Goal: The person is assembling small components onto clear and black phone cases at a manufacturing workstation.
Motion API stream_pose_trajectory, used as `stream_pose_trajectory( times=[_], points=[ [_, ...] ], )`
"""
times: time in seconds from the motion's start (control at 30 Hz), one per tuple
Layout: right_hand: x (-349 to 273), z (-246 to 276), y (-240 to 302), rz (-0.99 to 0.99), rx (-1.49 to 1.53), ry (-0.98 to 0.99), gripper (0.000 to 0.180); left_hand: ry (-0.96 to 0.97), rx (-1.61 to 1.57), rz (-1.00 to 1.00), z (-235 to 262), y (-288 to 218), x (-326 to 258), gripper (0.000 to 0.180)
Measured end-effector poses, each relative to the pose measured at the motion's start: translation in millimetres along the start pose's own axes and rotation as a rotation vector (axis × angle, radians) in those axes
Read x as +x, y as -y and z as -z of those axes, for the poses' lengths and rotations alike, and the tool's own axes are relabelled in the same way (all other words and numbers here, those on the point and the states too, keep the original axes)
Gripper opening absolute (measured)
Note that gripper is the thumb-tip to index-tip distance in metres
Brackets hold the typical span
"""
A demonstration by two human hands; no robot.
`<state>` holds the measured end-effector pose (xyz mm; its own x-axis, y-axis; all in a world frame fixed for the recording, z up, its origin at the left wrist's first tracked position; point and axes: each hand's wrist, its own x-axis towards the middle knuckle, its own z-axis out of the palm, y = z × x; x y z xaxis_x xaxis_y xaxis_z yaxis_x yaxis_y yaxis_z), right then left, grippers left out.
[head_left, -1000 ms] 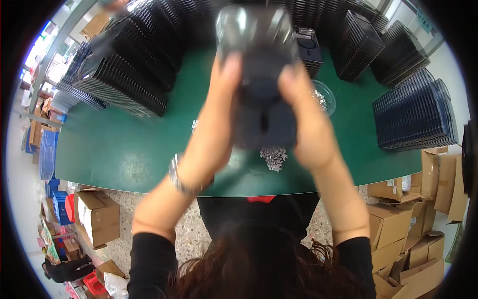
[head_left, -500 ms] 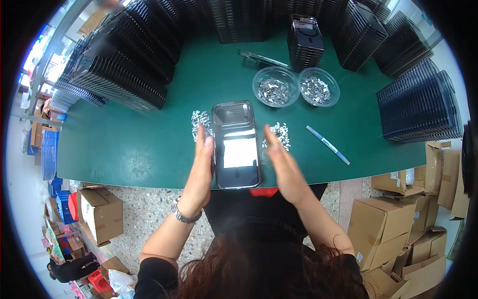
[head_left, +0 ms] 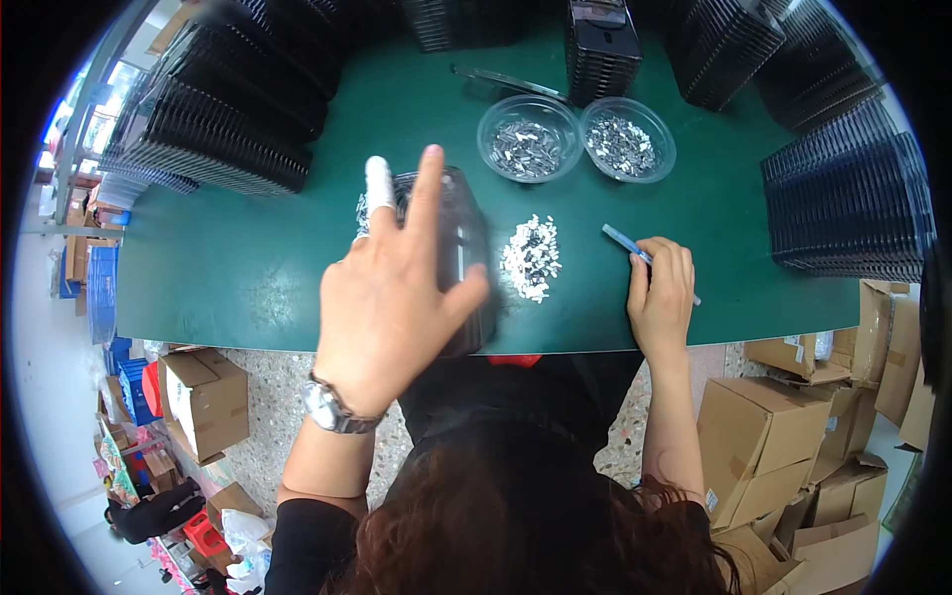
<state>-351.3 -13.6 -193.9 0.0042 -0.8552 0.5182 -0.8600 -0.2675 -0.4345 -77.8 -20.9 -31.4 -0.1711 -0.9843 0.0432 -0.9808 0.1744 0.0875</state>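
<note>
My left hand (head_left: 387, 307) is raised over a black plastic tray (head_left: 461, 228) that lies blurred on the green table (head_left: 238, 268). Its fingers are spread, the index finger wears a white cot, and the thumb crosses the tray's right edge; whether it touches the tray I cannot tell. To the tray's right lies a loose pile of small metal parts (head_left: 531, 258). Near the table's front edge, my right hand (head_left: 662, 297) curls over a thin blue pen-like tool (head_left: 620, 238).
Two clear round bowls (head_left: 480, 139) (head_left: 672, 149) of small metal parts stand behind the pile. Stacks of black trays ring the table at left (head_left: 218, 139), back (head_left: 600, 50) and right (head_left: 853, 198). Cardboard boxes (head_left: 203, 397) (head_left: 764, 436) sit on the floor.
The black tray came down from in front of my face onto the table. My right hand left it and went right to the blue tool; my left hand lifted off with fingers spread.
</note>
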Motion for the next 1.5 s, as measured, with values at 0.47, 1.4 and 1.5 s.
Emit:
stream_pose_trajectory(
  times=[0.47, 1.4, 1.5],
  points=[
    [59, -27, 23, -0.177, 0.340, 0.367, 0.012, -0.222, -1.825, 0.270, -20, 136, -37, 0.054],
    [118, 47, 96, -0.301, 1.174, 0.457, 0.011, 0.072, -0.817, -0.247, 7, 68, 16, 0.014],
    [123, 52, 101, -0.329, 1.194, 0.489, 0.012, 0.128, -0.795, -0.299, 8, 58, 25, 0.014]
  ],
)
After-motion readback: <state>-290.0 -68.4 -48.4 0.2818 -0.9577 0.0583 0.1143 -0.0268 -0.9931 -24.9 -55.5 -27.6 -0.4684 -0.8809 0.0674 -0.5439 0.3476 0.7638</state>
